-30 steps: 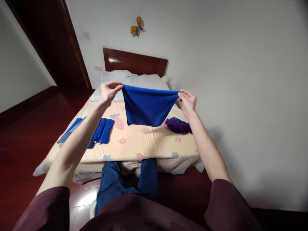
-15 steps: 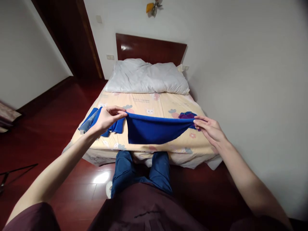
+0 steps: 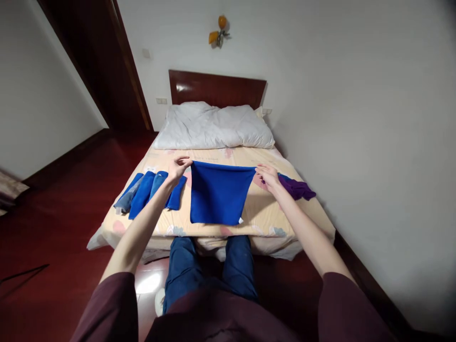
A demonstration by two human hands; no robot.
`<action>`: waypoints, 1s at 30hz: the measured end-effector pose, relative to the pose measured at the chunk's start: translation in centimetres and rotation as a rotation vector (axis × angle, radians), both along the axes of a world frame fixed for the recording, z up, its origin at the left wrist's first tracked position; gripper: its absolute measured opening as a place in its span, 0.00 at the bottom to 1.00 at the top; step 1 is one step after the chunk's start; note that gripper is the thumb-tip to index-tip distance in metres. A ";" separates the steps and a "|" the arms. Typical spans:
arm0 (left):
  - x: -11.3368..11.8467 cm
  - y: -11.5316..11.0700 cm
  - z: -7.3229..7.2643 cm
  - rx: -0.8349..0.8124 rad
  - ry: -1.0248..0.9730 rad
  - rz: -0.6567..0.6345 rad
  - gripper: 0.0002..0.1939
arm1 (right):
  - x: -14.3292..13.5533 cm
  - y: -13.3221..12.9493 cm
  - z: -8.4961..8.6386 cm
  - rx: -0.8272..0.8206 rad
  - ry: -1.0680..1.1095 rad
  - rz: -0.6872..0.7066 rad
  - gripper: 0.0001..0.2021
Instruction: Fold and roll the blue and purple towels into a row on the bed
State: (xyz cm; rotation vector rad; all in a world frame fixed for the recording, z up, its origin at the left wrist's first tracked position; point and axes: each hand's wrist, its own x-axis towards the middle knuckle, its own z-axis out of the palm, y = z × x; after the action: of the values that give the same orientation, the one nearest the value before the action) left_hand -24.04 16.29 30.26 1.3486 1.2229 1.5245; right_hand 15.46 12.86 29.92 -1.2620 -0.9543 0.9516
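Blue cloth (image 3: 219,194), one, stretched over the bed (image 3: 263,216), left hand (image 3: 180,167) and right hand (image 3: 269,176) each pinching an upper corner between the fingers; whether its lower edge touches the bed I cannot tell. Folded bundles (image 3: 140,195), four by my count, partly behind the left forearm (image 3: 142,228); purple-and-blue heap (image 3: 302,189), one, partly behind the right hand, pieces uncountable from here.
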 end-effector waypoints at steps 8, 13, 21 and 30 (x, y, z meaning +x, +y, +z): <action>-0.7 -2.9 -5.7 0.213 0.307 0.092 0.24 | 1.2 -0.4 -6.9 0.267 -0.174 -0.009 0.21; -0.7 -7.9 -18.5 -0.159 0.350 -0.027 0.29 | 0.4 -4.7 -18.7 0.027 -0.230 0.071 0.18; 0.8 -11.8 -29.2 -0.630 0.296 -0.087 0.25 | -1.9 -9.2 -29.8 -0.361 -0.180 0.006 0.17; 0.2 -11.6 -29.2 -0.638 0.311 -0.053 0.22 | -1.1 -9.8 -29.1 -0.464 -0.143 -0.048 0.16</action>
State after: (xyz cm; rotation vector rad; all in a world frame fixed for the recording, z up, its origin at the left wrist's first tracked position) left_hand -23.86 4.69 1.09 1.1824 1.6672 0.7863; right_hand 14.32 3.05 0.84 -1.7537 -0.8331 1.0940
